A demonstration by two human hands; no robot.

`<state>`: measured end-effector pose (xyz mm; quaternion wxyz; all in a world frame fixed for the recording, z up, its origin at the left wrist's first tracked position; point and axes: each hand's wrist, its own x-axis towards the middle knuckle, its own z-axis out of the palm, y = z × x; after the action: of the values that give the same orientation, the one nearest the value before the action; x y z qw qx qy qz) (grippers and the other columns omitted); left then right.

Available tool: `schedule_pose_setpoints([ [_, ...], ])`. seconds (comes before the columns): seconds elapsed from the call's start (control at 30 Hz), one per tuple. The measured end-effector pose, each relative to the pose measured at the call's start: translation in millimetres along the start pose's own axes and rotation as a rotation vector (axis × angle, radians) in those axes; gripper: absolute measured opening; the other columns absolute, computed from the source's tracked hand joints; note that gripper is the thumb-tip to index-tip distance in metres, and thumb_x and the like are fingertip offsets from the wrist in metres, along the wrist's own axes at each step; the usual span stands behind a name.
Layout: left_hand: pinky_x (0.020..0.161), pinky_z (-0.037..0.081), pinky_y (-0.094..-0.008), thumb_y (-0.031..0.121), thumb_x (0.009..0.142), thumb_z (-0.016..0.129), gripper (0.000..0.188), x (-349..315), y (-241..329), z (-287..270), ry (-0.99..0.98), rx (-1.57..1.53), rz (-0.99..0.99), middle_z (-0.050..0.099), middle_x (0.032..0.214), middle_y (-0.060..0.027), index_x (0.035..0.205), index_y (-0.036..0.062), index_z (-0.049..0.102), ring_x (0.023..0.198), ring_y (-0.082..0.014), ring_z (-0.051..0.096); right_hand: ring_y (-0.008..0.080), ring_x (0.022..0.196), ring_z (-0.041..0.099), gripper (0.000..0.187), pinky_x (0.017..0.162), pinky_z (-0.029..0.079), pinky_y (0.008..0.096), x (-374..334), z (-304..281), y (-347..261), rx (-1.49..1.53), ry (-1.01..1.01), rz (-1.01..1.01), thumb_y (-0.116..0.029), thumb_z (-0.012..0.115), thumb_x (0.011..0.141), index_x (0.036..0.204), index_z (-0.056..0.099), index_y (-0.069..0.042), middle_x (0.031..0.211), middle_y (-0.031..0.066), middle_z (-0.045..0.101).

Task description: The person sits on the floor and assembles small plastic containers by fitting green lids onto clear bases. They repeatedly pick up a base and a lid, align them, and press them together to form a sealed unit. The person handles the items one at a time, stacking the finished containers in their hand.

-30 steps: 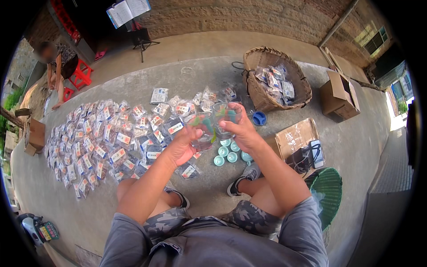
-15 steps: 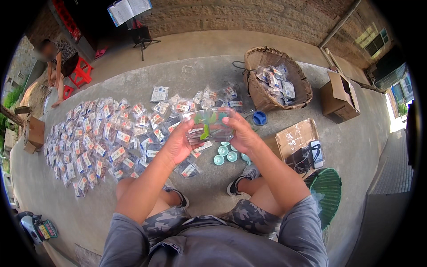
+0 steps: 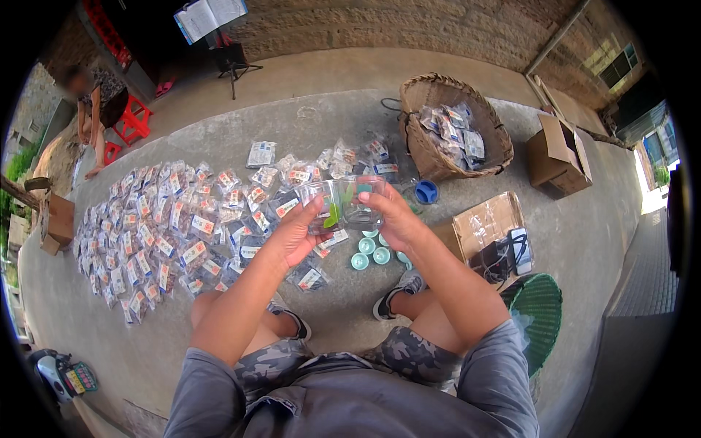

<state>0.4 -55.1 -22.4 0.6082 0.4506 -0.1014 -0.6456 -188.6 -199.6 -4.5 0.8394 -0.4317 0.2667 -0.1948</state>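
In front of me I hold two clear glasses side by side, their rims and walls touching or nearly so. My left hand (image 3: 296, 237) is closed around the left glass (image 3: 328, 198), which carries a bright green leaf print. The right glass (image 3: 359, 214), with paler green and teal marks, is gripped by my right hand (image 3: 396, 219), its thumb lying across the near wall. Below the glasses, on the concrete, stand several small pale turquoise cups (image 3: 381, 255). Many clear packets with labels (image 3: 193, 252) spread out to the left and behind the glasses.
A wicker basket (image 3: 427, 157) of packets lies tilted at the back, near a blue round container (image 3: 426, 192). At right are an open carton (image 3: 556, 164), flattened cardboard (image 3: 485, 219) with a phone (image 3: 521, 252), and a green basket (image 3: 544, 321). A person (image 3: 95, 120) sits far left.
Both glasses have turned slightly in my hands, so the leaf prints show differently and the gap between the two glasses is plainer. My arms have hardly moved.
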Motion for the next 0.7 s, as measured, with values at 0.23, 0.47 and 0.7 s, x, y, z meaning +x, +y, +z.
schedule_pose_setpoints([
  [0.23,0.097,0.052,-0.0397,0.026,0.095,0.078,0.062,-5.6,10.2,12.8,-0.172,0.009,0.053,0.064,0.130,-0.0040,0.150,0.0170,0.051,0.123,-0.0207,0.060,0.0198,0.118,0.061,0.061,0.105,0.050,0.0440,-7.9,1.7,-9.7,0.089,0.017,0.077,-0.029,0.078,0.091,0.144,0.053,-0.011,0.129,0.0043,0.064],
  [0.47,0.105,0.051,-0.0368,-0.005,0.076,0.086,0.094,-0.2,8.9,5.6,-0.125,0.180,0.292,0.052,0.141,-0.0063,0.155,0.0162,0.040,0.132,-0.0195,0.052,0.0232,0.135,0.049,0.090,0.115,0.042,0.0411,-9.6,2.4,-3.4,-0.233,-0.151,-0.184,-0.010,0.089,0.076,0.153,0.042,-0.009,0.143,0.0103,0.052],
  [0.7,0.105,0.051,-0.0355,-0.008,0.070,0.087,0.095,-9.0,13.2,8.7,-0.136,0.367,0.555,0.051,0.136,-0.0051,0.150,0.0139,0.041,0.131,-0.0193,0.049,0.0256,0.138,0.045,0.100,0.116,0.041,0.0415,-22.5,8.5,-19.4,-0.576,-0.220,-0.294,-0.007,0.093,0.072,0.154,0.037,-0.008,0.150,0.0119,0.046],
])
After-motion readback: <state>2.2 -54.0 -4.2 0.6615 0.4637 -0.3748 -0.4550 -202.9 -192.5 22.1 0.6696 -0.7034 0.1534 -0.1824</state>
